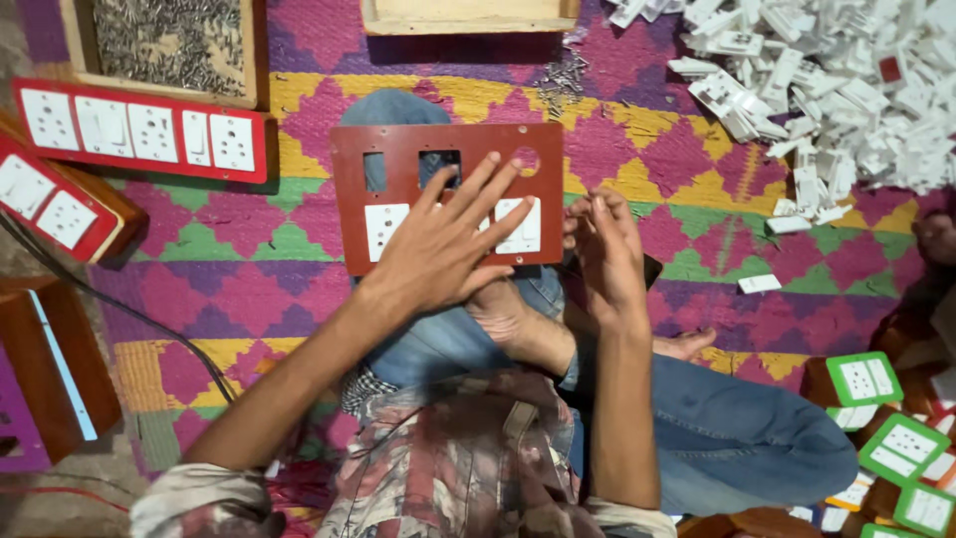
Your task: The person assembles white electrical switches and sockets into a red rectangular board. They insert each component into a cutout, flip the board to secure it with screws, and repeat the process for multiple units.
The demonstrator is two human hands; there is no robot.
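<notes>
A red-brown rectangular panel (398,144) rests on my knee, with cut-out holes along its top and white sockets and a white switch fitted along its bottom row. My left hand (448,244) lies flat on the panel with fingers spread, pressing over the fitted white parts. My right hand (602,249) is at the panel's right edge, fingers curled together; whether it pinches something small I cannot tell.
A big heap of white switch parts (827,90) lies at the top right. A finished red panel (139,130) lies at the left, beside a wooden tray of screws (164,40). Green-framed socket plates (881,418) lie at the lower right. All sits on a patterned mat (249,259).
</notes>
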